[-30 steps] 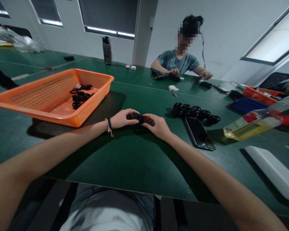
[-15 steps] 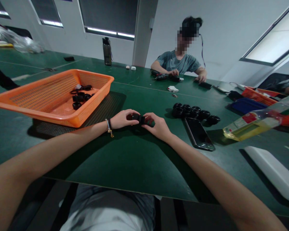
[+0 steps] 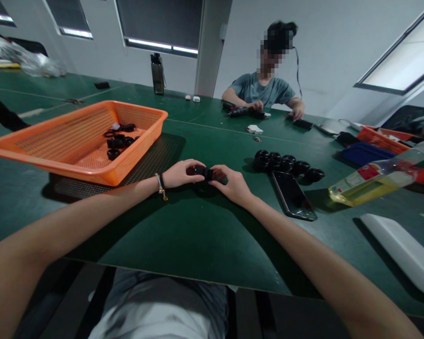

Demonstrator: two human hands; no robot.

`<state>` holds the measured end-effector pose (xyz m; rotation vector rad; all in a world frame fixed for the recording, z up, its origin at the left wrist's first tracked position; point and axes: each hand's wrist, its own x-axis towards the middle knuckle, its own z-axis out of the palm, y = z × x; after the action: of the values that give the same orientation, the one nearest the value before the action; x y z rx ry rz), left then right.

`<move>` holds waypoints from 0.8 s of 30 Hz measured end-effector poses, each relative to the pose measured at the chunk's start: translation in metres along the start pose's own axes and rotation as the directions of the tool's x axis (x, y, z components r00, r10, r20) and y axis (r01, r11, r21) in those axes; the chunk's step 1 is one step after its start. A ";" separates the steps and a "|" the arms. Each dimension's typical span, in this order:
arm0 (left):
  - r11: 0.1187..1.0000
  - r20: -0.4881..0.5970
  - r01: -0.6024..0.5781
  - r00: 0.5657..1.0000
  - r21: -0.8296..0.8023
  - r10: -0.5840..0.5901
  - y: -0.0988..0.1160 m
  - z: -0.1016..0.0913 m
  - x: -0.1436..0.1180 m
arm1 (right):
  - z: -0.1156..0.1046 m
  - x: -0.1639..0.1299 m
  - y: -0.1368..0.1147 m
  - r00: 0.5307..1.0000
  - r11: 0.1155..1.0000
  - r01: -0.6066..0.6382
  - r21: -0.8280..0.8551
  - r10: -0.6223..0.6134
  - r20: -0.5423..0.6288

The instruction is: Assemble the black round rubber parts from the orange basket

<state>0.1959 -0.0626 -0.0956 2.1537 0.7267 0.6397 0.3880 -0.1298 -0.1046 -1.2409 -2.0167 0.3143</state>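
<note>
Both hands close on one small black part (image 3: 205,173), the left hand (image 3: 179,174) pinching its left end and the right hand (image 3: 233,185) its right end, each grip curled tight around it just above the green table (image 3: 183,235), roughly midway between the basket and the row of rings.

Largest nearby is the orange mesh basket (image 3: 49,150) to the left, sitting on a dark mat (image 3: 155,157); a few black rings and loose pieces (image 3: 118,140) lie toward its far corner. To the right of the hands, well apart from them, a row of black rings (image 3: 286,165) stands on the table, with a dark phone (image 3: 293,195) lying flat just in front of it. Farther right lie a tipped plastic bottle of yellow liquid (image 3: 374,181) and a long white object (image 3: 399,249) cut off by the picture's edge. A blue tray (image 3: 363,153) sits behind the bottle. Across the table another person (image 3: 261,92) works with both hands on small dark items.

Fingers cover most of the held part, so its shape is hard to make out.
</note>
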 end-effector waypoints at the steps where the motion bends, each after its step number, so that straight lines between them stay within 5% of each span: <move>1: 1.000 -0.001 0.002 1.000 0.004 -0.002 0.000 0.000 0.000 | 0.000 0.000 0.000 1.000 1.000 -0.001 -0.002 0.001 0.001; 24: 0.999 -0.008 -0.019 1.000 0.045 0.019 -0.004 0.000 0.001 | 0.000 0.001 0.000 1.000 0.998 -0.026 -0.053 0.026 0.015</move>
<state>0.1951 -0.0601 -0.0982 2.2030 0.7321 0.6481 0.3880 -0.1289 -0.1047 -1.3016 -2.0354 0.2863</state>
